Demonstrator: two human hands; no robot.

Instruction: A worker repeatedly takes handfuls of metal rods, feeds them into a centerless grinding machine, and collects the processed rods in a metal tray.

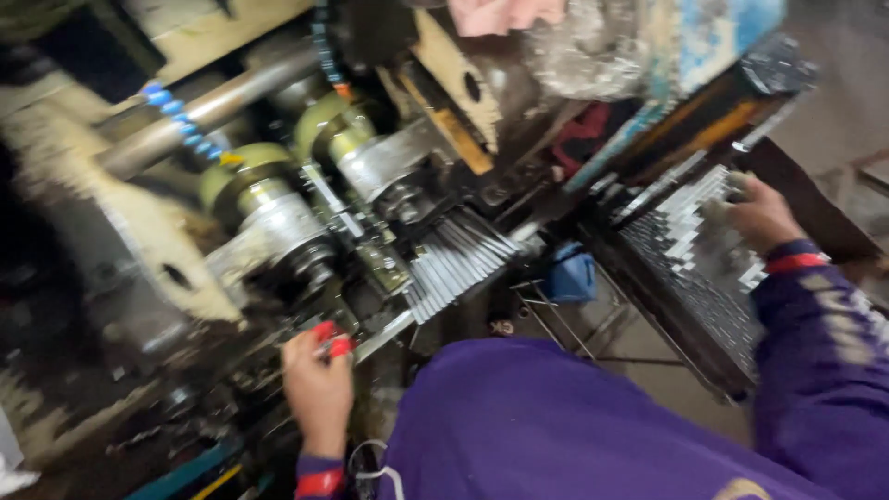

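Red-handled lever (331,341) sat pinched in my left hand (318,389); my right hand (761,216) rested, fingers curled, on the stacked metal rods (685,243).

Left hand (318,387) at bottom center grips a red-tipped lever (331,339) on the greasy machine (278,222); right hand (761,215) rests on stacked metal rods (690,243) in a tray at right.
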